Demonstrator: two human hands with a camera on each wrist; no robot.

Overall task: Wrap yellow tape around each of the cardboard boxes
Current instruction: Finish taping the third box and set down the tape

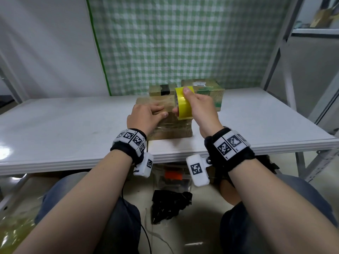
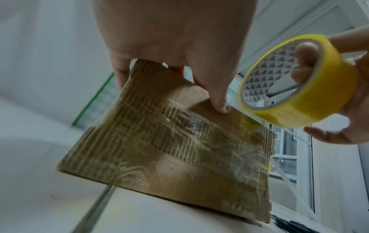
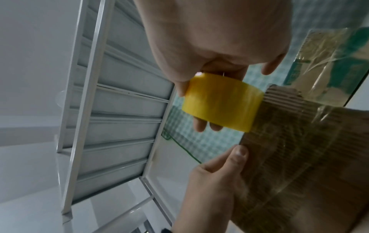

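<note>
Yellow tape roll [image 1: 184,102], gripped by right hand [image 1: 200,110], meets the near cardboard box [image 1: 170,125] on the tabletop [image 1: 73,125], left hand [image 1: 145,116] pressing flat; wrapping is underway, next likely needing steady pull around the box.

The rear box [image 1: 161,89] is mostly hidden behind the front box [image 1: 168,125]; its label seems blurred
</note>
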